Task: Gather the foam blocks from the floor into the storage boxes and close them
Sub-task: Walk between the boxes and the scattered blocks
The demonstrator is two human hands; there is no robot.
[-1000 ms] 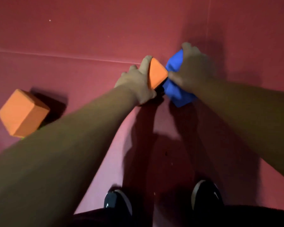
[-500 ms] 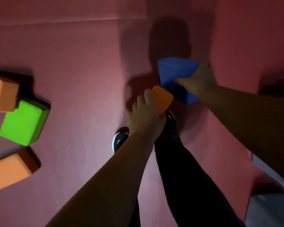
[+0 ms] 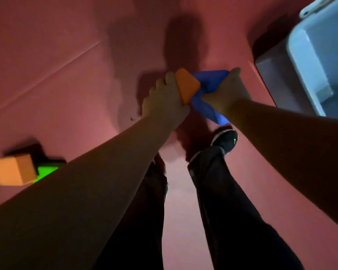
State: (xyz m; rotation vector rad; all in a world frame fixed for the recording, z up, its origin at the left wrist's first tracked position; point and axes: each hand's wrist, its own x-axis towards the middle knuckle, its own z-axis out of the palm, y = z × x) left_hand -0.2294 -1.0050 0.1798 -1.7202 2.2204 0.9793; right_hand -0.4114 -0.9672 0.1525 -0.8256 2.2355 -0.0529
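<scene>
My left grip (image 3: 164,103) is clutching an orange block (image 3: 186,86) and my right grip (image 3: 229,92) is clutching a blue block (image 3: 208,111), side by side over the floor (image 3: 66,90), near the storage box (image 3: 310,61).

Storage box (image 3: 320,55): pale blue-grey plastic, cut off by the frame edge.
Small orange block (image 3: 186,86): gripped by the left hand (image 3: 164,100), left of the box, touching the blue block.
Blue block (image 3: 211,78): gripped by the right hand (image 3: 228,90), nearer the box.
Orange cube (image 3: 13,170): on the floor, well apart from the box.
Green block (image 3: 46,170): against the cube's box-facing side, partly hidden.
</scene>
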